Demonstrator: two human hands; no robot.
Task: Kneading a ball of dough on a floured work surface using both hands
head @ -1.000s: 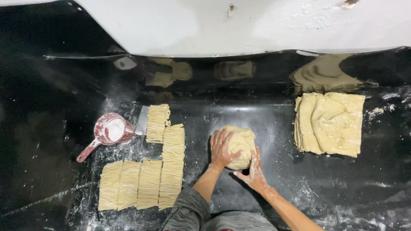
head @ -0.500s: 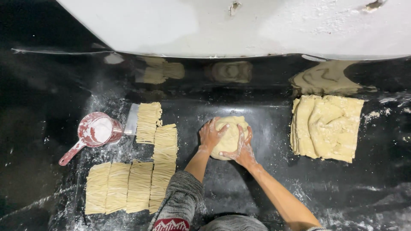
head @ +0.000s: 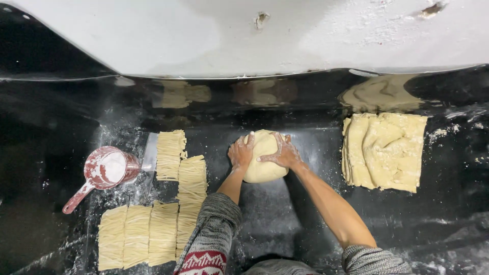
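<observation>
While both of our hands are pressing on the dough ball (head: 262, 158), we are working it on the black floured counter (head: 61, 117).

Our left hand (head: 241, 154) and right hand (head: 282, 153) are lying spread and flat-fingered over its top, cupping rather than clenching; since a second ago they are sitting higher on the ball and closer together, so the lump is being rolled away from us and rounded (kneading, by the look of it). We are counting one dough ball at centre, one folded dough slab (head: 384, 150) well apart on the right, six bundles of cut noodles (head: 153, 203) on the left, and one red-handled measuring cup of flour (head: 104, 170) beside them.
</observation>
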